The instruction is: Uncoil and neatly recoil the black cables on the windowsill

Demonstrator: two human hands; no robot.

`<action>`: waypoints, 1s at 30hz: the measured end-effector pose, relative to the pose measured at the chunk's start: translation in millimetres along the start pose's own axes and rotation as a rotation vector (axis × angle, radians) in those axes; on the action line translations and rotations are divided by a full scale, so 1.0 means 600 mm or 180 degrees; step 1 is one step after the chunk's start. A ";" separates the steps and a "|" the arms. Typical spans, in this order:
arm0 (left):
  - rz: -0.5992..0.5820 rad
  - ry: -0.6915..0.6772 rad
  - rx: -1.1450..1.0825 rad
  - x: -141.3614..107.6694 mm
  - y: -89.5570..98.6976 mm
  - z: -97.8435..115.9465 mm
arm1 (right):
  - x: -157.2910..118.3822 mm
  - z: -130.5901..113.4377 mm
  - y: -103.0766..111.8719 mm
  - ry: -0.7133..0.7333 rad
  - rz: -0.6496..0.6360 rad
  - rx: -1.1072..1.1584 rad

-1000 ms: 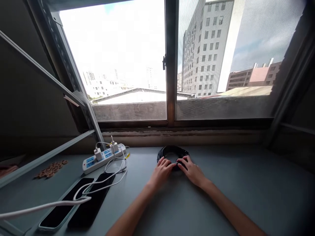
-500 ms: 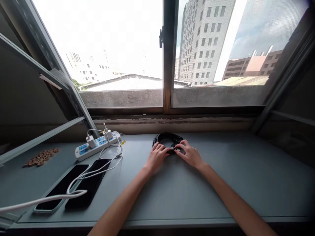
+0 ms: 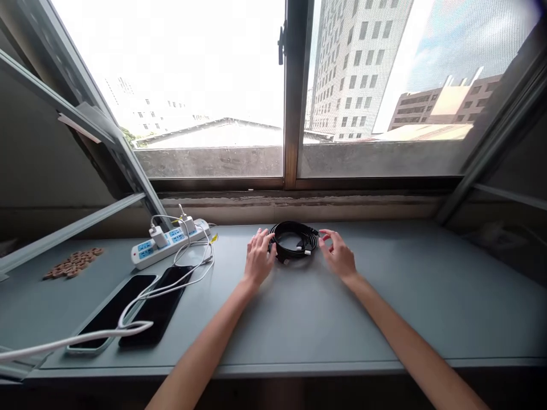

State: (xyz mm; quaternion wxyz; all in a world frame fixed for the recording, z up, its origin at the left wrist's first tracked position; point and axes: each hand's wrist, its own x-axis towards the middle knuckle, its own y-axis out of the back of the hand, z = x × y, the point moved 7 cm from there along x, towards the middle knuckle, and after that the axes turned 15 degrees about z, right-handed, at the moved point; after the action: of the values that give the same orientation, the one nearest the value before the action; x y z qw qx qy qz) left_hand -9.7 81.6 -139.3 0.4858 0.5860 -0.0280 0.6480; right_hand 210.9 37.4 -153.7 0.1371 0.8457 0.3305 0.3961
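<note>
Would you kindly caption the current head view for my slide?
Left hand and right hand flank a coiled black cable before a window.

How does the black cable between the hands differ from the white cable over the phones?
The black cable is wound into a compact coil; the white cable trails loosely. The black cable lies between the left hand and right hand; the white cable crosses the phones. Both curve in loops.
</note>
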 end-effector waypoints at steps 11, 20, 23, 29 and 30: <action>-0.0441 0.0858 -0.0167 -0.015 -0.019 -0.034 | -0.012 0.066 -0.047 -0.1324 -0.0576 0.0617; -0.0478 0.1340 -0.0437 -0.018 -0.023 -0.031 | -0.029 0.040 -0.074 -0.1116 -0.0882 0.0845; -0.0477 0.1427 -0.0520 -0.021 -0.022 -0.027 | -0.028 0.038 -0.075 -0.0935 -0.0831 0.0814; -0.0491 0.1102 -0.0743 -0.017 -0.017 -0.006 | -0.027 0.037 -0.075 -0.0634 -0.0851 0.0616; -0.0548 0.1059 -0.0718 -0.017 -0.018 -0.006 | -0.027 0.035 -0.074 -0.0560 -0.0867 0.0562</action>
State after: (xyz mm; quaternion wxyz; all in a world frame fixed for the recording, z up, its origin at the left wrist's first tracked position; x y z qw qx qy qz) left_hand -6.5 83.4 -154.3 0.5998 0.4131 0.0304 0.6846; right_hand 199.2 60.3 -198.6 0.1431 0.8332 0.4622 0.2678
